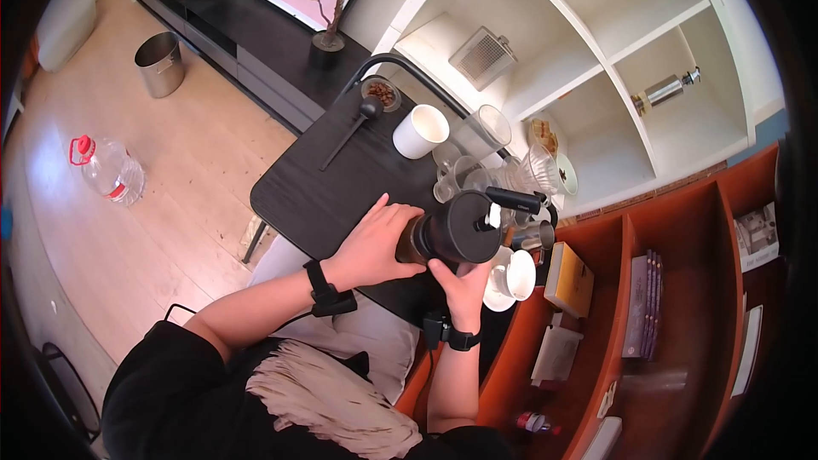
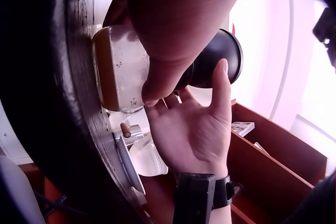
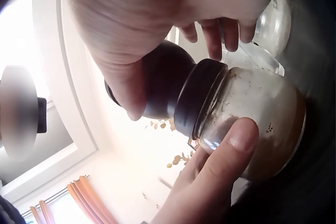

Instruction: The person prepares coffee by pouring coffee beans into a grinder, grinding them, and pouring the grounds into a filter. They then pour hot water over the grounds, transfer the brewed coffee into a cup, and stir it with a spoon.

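Observation:
A manual coffee grinder [image 1: 467, 223] with a black top and crank handle [image 1: 515, 199] stands over the near part of the black table [image 1: 294, 183]. My left hand [image 1: 373, 240] grips its glass jar [image 3: 273, 111], thumb across the wall. Brown ground coffee [image 2: 106, 71] lies at the jar's bottom, and dark specks cling to the glass. My right hand [image 1: 463, 291] holds the black upper body [image 3: 168, 85] above the jar, its thumb along one side and fingers around the other.
Around the grinder are a white mug [image 1: 420, 133], a black scoop [image 1: 349, 135], a bowl of coffee beans [image 1: 380, 95], a glass carafe [image 1: 486, 129] and a white cup [image 1: 519, 276] on a saucer. Red shelves [image 1: 682, 230] border the right. A water bottle [image 1: 113, 175] stands on the floor.

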Demonstrator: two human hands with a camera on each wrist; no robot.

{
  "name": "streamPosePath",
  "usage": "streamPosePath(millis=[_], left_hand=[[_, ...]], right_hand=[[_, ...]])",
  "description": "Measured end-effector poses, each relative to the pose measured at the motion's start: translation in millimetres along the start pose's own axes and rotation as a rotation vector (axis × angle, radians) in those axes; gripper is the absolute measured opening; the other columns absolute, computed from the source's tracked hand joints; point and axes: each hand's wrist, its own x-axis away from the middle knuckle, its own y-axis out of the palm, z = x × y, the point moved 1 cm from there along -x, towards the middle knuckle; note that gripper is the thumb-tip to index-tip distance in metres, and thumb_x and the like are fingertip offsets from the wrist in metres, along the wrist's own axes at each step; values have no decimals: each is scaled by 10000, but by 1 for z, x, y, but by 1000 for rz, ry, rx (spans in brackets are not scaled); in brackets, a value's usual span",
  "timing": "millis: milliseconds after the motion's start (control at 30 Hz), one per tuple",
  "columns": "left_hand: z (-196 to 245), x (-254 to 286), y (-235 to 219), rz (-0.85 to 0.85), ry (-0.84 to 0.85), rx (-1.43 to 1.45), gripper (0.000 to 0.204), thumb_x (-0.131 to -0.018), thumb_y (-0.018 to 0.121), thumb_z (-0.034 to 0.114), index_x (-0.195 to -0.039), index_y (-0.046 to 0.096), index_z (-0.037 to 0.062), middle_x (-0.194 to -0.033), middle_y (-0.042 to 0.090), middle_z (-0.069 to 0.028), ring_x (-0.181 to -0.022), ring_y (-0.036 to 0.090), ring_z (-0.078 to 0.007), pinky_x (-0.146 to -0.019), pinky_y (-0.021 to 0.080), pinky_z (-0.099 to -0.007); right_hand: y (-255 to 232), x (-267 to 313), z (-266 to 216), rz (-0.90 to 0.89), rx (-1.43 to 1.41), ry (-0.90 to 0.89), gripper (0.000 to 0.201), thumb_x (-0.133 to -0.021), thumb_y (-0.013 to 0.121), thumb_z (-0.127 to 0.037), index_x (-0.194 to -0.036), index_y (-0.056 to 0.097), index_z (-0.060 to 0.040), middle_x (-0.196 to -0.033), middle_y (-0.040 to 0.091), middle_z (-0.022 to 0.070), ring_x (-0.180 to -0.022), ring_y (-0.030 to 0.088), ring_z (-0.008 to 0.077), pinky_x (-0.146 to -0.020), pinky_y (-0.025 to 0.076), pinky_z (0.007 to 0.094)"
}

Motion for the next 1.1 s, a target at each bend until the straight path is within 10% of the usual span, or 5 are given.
streamPosePath(millis=[533, 800, 1100], left_hand=[[1, 0, 0, -4, 5, -21, 825, -760, 893, 317, -1429, 494, 46, -1346, 622, -151, -1302, 598, -343, -1288, 249, -585], [-1, -2, -5, -75, 12, 33, 836, -753, 890, 323, -1447, 511, 50, -1352, 632, -145, -1294, 607, -330, -1287, 256, -577], [1, 0, -3, -53, 3, 4, 821, -757, 889, 342, -1424, 522, 37, -1340, 633, -147, -1292, 608, -328, -1291, 258, -562]], right_hand=[[-6, -1, 7, 4, 80, 32, 941, -757, 939, -41, -1521, 391, -15, -1427, 571, 130, -1306, 593, 215, -1109, 486, 375], [4, -13, -9, -90, 34, 122, 493, -777, 915, -1, -1223, 705, 19, -1180, 749, 73, -1081, 710, 178, -991, 557, 357], [13, -13, -9, -16, 91, 26, 518, -755, 937, -32, -1217, 708, 18, -1168, 753, 72, -1073, 709, 170, -976, 562, 350]])
